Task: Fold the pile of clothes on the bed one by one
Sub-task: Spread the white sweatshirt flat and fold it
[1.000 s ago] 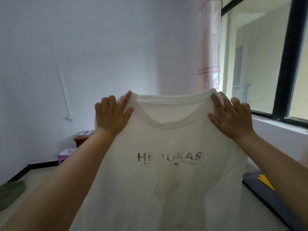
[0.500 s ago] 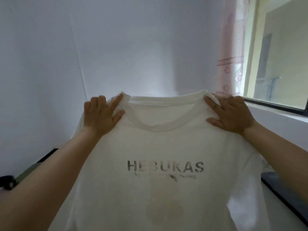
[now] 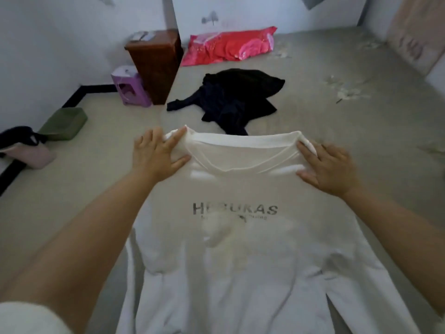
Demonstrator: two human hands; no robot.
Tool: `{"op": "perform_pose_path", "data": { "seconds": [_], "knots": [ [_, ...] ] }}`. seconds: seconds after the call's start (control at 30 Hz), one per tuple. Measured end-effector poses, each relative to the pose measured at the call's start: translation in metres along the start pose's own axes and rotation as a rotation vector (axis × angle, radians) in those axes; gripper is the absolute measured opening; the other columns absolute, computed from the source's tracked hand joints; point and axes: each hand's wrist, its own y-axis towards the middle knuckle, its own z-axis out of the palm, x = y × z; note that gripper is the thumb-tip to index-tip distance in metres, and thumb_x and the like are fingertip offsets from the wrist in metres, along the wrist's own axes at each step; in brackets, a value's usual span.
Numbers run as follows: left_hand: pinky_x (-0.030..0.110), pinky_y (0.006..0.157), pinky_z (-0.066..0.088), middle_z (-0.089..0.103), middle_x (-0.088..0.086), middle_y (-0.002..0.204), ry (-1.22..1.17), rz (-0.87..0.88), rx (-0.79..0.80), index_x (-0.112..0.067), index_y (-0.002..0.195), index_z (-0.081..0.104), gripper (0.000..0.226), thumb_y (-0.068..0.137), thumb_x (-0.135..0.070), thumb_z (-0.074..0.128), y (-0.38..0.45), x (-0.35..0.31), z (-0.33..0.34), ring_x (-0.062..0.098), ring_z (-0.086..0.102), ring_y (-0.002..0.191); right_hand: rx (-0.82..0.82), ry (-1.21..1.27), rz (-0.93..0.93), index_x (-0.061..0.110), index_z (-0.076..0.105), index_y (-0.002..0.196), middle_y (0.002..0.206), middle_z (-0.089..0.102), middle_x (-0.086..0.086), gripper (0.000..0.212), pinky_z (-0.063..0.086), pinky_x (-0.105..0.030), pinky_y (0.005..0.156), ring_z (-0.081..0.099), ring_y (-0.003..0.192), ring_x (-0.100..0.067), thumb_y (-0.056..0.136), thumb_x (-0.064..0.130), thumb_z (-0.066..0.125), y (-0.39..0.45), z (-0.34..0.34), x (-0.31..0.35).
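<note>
A white T-shirt (image 3: pixel 240 256) with grey lettering across the chest hangs stretched out over the beige bed (image 3: pixel 349 121), collar away from me. My left hand (image 3: pixel 156 153) grips its left shoulder beside the collar, and my right hand (image 3: pixel 330 165) grips the right shoulder. The shirt's lower part drapes toward me, out of view at the bottom. Beyond the collar a pile of dark clothes (image 3: pixel 231 97) lies crumpled on the bed.
A red floral pillow (image 3: pixel 228 45) lies at the head of the bed. Left of the bed stand a brown wooden cabinet (image 3: pixel 156 63) and a purple stool (image 3: pixel 130 88). A green cushion (image 3: pixel 63 122) and a pink bag (image 3: pixel 26 150) lie further left.
My head has tilted down from the wall and window to the bed. Both hands have lowered the shirt toward the bed, still gripping its shoulders.
</note>
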Motion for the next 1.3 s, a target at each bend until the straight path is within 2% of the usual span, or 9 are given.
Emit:
{"op": "perform_pose_path", "data": {
  "seconds": [0.17, 0.3, 0.47, 0.7, 0.77, 0.87, 1.0, 1.17, 1.3],
  "knots": [
    [0.042, 0.066, 0.046, 0.055, 0.023, 0.084, -0.026, 0.051, -0.026, -0.017, 0.122, 0.059, 0.073, 0.075, -0.065, 0.031, 0.015, -0.008, 0.102, 0.034, 0.053, 0.074, 0.104, 0.086, -0.003, 0.012, 0.045, 0.127, 0.11, 0.066, -0.011, 0.059, 0.046, -0.029, 0.06, 0.059, 0.078, -0.029, 0.095, 0.052, 0.018, -0.018, 0.089, 0.014],
    [0.031, 0.061, 0.039, 0.043, 0.012, 0.085, 0.023, 0.085, -0.056, -0.025, 0.121, 0.048, 0.068, 0.086, -0.068, 0.008, 0.039, -0.007, 0.148, 0.026, 0.033, 0.075, 0.167, 0.049, 0.013, 0.014, 0.043, 0.128, 0.113, 0.066, -0.009, 0.057, 0.037, -0.031, 0.061, 0.044, 0.086, -0.024, 0.095, 0.052, 0.017, -0.011, 0.135, 0.015],
    [0.033, 0.061, 0.019, 0.034, 0.006, 0.084, 0.055, 0.155, -0.095, -0.025, 0.12, 0.046, 0.063, 0.088, -0.067, 0.011, 0.105, 0.003, 0.171, 0.024, 0.029, 0.071, 0.124, 0.005, 0.045, 0.016, 0.048, 0.125, 0.108, 0.068, -0.006, 0.052, 0.027, -0.034, 0.064, 0.042, 0.085, -0.024, 0.095, 0.05, 0.023, 0.027, 0.178, -0.001],
    [0.034, 0.063, 0.02, 0.051, 0.015, 0.077, 0.205, 0.17, -0.081, -0.022, 0.123, 0.05, 0.06, 0.077, -0.059, 0.037, 0.207, 0.02, 0.222, 0.025, 0.034, 0.073, 0.185, 0.055, 0.099, 0.025, 0.047, 0.122, 0.119, 0.059, -0.004, 0.044, 0.048, -0.032, 0.07, 0.043, 0.096, -0.026, 0.086, 0.047, 0.035, 0.102, 0.251, -0.023],
    [0.043, 0.086, 0.026, 0.051, 0.025, 0.107, 0.206, 0.038, -0.027, -0.026, 0.137, 0.038, 0.056, 0.085, -0.045, 0.047, 0.217, 0.007, 0.246, 0.03, 0.036, 0.099, 0.313, 0.089, 0.15, 0.029, 0.04, 0.128, 0.137, 0.042, -0.008, 0.05, 0.047, -0.044, 0.083, 0.039, 0.119, -0.032, 0.08, 0.046, 0.039, 0.112, 0.273, -0.01],
    [0.048, 0.113, -0.004, 0.001, 0.019, 0.153, 0.057, -0.081, 0.286, -0.028, 0.148, 0.005, 0.059, 0.097, -0.037, 0.035, 0.203, -0.032, 0.285, 0.032, -0.001, 0.141, 0.695, 0.256, 0.277, 0.028, 0.027, 0.144, 0.155, 0.009, -0.009, 0.058, 0.017, -0.05, 0.109, 0.005, 0.142, -0.032, 0.091, 0.035, 0.049, 0.088, 0.296, 0.027],
    [0.043, 0.113, -0.007, -0.004, 0.011, 0.156, -0.168, 0.08, 0.372, -0.022, 0.148, 0.008, 0.056, 0.098, -0.039, 0.026, 0.164, -0.081, 0.318, 0.025, -0.008, 0.143, 0.731, 0.34, 0.355, 0.011, 0.053, 0.128, 0.137, 0.046, -0.019, 0.048, 0.034, -0.058, 0.095, 0.038, 0.128, -0.039, 0.086, 0.035, 0.048, 0.009, 0.297, 0.052],
    [0.039, 0.113, -0.008, 0.0, 0.009, 0.156, -0.386, 0.209, 0.373, -0.02, 0.147, 0.011, 0.069, 0.087, -0.053, 0.007, 0.146, -0.125, 0.322, 0.025, -0.007, 0.143, 0.623, 0.399, 0.843, -0.011, 0.047, 0.123, 0.12, 0.051, -0.033, 0.067, 0.033, -0.05, 0.096, 0.047, 0.113, -0.047, 0.084, 0.039, 0.027, -0.067, 0.277, 0.007],
    [0.04, 0.112, -0.005, 0.007, 0.011, 0.155, -0.512, 0.29, 0.346, -0.02, 0.146, 0.018, 0.075, 0.081, -0.054, 0.002, 0.133, -0.183, 0.318, 0.029, -0.001, 0.143, 0.597, 0.414, 1.495, -0.004, 0.038, 0.134, 0.139, 0.038, -0.026, 0.052, 0.023, -0.038, 0.107, 0.034, 0.128, -0.036, 0.098, 0.032, 0.03, -0.127, 0.245, -0.02]
  ]
}}
